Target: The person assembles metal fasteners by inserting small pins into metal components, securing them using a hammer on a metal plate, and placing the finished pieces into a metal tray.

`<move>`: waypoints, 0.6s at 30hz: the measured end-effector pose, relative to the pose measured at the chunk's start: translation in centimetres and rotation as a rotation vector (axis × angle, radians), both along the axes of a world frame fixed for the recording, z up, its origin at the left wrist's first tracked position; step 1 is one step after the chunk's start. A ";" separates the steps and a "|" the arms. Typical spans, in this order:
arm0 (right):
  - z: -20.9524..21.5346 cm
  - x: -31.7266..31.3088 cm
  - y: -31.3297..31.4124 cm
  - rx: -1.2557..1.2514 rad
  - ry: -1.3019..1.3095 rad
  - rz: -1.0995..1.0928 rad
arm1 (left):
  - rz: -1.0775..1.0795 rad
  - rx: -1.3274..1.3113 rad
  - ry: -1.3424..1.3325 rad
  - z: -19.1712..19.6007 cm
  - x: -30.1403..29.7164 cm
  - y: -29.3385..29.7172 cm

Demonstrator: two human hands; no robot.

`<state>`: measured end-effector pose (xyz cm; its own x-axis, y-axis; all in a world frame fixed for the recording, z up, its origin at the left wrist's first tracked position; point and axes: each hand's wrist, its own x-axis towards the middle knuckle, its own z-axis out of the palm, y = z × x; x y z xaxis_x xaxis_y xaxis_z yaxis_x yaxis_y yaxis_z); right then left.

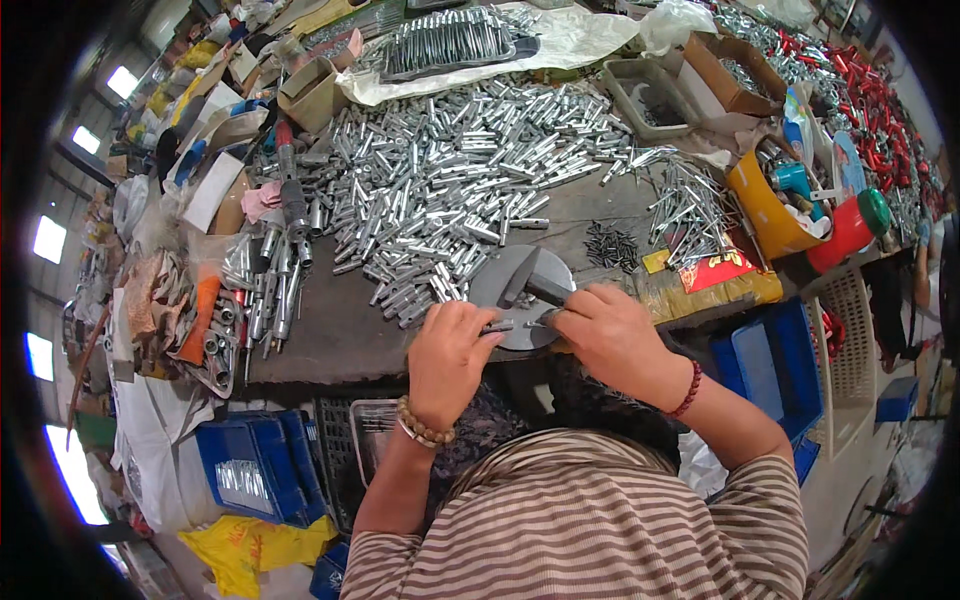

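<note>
Steel everywhere on this bench. Far left, a cluster of bigger metal tubes point(268, 285) is laid next to an orange bit point(199, 318), w/ blue crates point(262, 466) down below. Mid-bench is covered by a huge pile of small silver sleeves point(450, 190). At the near edge a round grey fixture block point(518, 285) is being worked on: the left hand point(447, 358) is curled, fingertips pinched on a small silver pin point(503, 325) lying across the block, and the right hand point(607, 335) is closed around what looks like a 2nd small piece right beside it, can't tell exactly what. Looks like the fitting-together step, parts being lined up on the block. Next move prob calls for steady alignment & a firm push. Further right, small dark screws point(610, 245), thin rods point(690, 205), an orange bin point(765, 215), a red canister point(848, 228).
</note>
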<state>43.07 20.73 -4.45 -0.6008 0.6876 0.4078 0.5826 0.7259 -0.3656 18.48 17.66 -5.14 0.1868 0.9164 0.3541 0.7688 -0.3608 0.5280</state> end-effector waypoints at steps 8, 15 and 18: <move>-0.3 -0.8 0.3 0.002 -0.026 -0.029 | -0.041 -0.010 -0.006 -0.5 -0.3 0.2; -0.6 -0.8 0.4 0.041 0.019 0.005 | -0.044 -0.001 -0.084 -1.3 -0.4 -0.1; -0.8 -0.9 0.8 0.063 0.045 0.018 | -0.036 -0.022 -0.150 -1.6 -0.4 0.0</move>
